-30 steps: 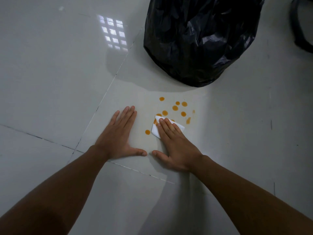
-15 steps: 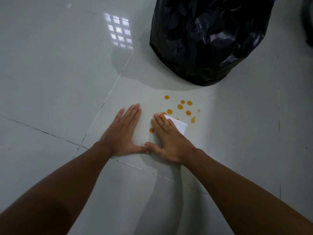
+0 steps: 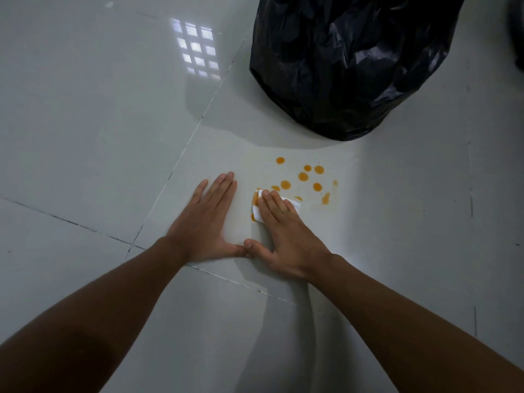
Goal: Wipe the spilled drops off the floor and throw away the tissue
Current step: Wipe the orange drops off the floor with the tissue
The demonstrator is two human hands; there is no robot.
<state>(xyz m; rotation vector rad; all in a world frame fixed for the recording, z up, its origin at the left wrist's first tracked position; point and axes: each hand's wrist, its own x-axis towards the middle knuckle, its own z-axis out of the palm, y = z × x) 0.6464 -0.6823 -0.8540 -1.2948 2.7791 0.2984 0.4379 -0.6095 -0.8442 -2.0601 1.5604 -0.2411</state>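
Note:
Several orange drops (image 3: 302, 176) dot the pale tiled floor (image 3: 99, 123) just in front of a black rubbish bag (image 3: 348, 63). My right hand (image 3: 286, 236) lies flat on a folded white tissue (image 3: 293, 205) and presses it to the floor at the left edge of the drops. An orange smear shows on the tissue's left corner. Most of the tissue is hidden under my fingers. My left hand (image 3: 207, 222) rests flat on the floor beside it, fingers together, holding nothing. The two thumbs touch.
The black bag stands upright at the top right, its opening out of view. A dark object (image 3: 519, 32) shows at the right edge. Tile joints cross the floor under my hands. A window reflection (image 3: 195, 49) glints on the tile at the top left.
My right hand has slid the tissue left over the nearest drops, toward my left hand, and the thumbs now touch. An orange smear now shows at the tissue's left edge.

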